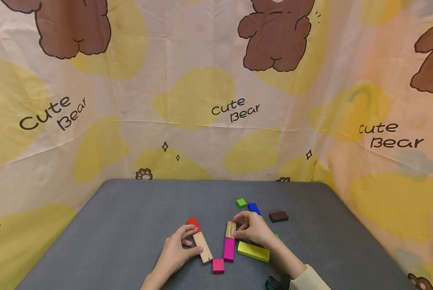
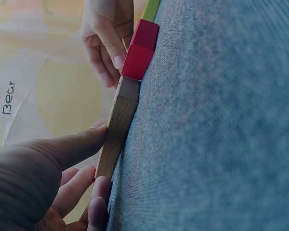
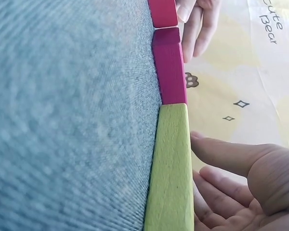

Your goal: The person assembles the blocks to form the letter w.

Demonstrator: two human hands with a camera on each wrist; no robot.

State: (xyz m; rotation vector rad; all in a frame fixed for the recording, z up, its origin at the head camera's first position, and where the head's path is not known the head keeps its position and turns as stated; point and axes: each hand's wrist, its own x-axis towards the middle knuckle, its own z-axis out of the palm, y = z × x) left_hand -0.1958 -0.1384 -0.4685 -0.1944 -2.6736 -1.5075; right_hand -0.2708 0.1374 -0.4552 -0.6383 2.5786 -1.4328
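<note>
On the grey counter (image 1: 129,225), the left hand (image 1: 176,251) pinches a long wood block (image 1: 203,247) lying beside a red block (image 1: 193,224). The right hand (image 1: 254,229) curls its grip on a short wood block (image 1: 231,229) touching a magenta block (image 1: 229,249). A careless nudge could likely knock these touching rows askew.

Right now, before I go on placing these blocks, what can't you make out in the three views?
- Head view: a green piece behind the right hand shows only as a sliver, so its shape is unreadable.
- Head view: a dark object beside the right sleeve is cut off by the bottom edge.
- Left wrist view: the left hand hides the near end of the wooden block.
- Right wrist view: the yellow-green block runs off the bottom edge.
</note>
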